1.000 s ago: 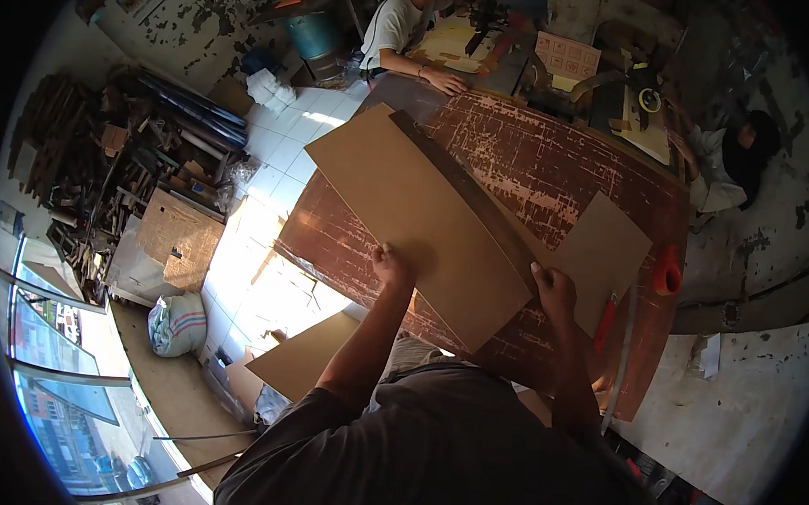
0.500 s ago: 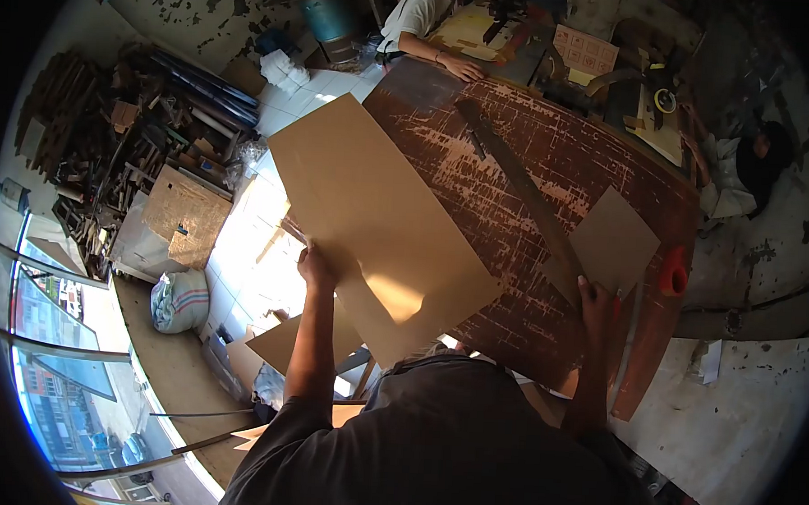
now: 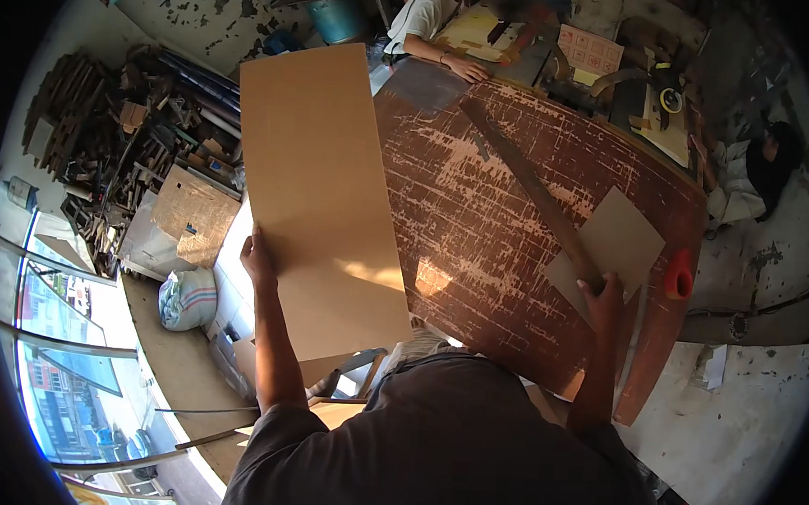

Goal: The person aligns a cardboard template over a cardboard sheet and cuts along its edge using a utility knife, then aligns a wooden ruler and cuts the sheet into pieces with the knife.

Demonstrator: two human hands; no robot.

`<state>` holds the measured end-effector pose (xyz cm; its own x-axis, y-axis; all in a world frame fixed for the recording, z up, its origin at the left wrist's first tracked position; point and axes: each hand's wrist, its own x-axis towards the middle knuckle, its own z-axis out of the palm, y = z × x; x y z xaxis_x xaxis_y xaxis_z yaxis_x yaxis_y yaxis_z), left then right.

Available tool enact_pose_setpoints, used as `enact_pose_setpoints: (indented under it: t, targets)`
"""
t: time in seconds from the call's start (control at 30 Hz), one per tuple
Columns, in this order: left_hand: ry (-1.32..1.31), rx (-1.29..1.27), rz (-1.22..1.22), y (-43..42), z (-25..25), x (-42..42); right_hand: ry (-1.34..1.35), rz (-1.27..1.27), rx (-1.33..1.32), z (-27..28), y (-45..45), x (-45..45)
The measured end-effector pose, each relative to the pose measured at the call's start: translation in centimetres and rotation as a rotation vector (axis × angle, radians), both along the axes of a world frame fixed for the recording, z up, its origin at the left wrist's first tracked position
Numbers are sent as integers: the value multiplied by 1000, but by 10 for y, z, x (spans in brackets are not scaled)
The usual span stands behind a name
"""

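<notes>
A large brown cardboard sheet (image 3: 322, 177) is held up at its left edge by my left hand (image 3: 260, 260), thumb over the face and the other fingers behind it. It hangs over the worktable's left side and hides part of that edge. My right hand (image 3: 605, 296) grips the near end of a long, dark, flat wooden strip (image 3: 529, 181), which lies diagonally across the worn red-brown worktable (image 3: 475, 283). Under the strip's near end lies a smaller piece of grey-brown board (image 3: 624, 230).
A co-worker's hand (image 3: 467, 69) rests at the table's far edge; another person (image 3: 769, 165) is at the far right. A red roll (image 3: 679, 275) lies on the right edge. Scrap wood (image 3: 111, 158) and a white sack (image 3: 188, 299) stand left, a pale sheet (image 3: 741, 403) right.
My left hand has moved left, carrying the cardboard sheet with it and turning it more upright in view. My right hand stays at the strip's end, and the strip has hardly moved.
</notes>
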<state>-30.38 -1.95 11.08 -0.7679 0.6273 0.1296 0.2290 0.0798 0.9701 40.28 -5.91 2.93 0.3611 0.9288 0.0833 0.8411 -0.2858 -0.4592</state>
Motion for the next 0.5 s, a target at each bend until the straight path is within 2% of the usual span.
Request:
enact_pose_setpoints:
  t: [0.1, 0.17, 0.5]
  targets:
    - [15, 20, 12, 2, 27, 5, -37, 63, 125, -16, -1, 5]
    - [96, -43, -23, 1, 37, 4, -73, 58, 80, -13, 0, 4]
    - [103, -58, -140, -2, 61, 14, -94, 89, 40, -15, -3, 1]
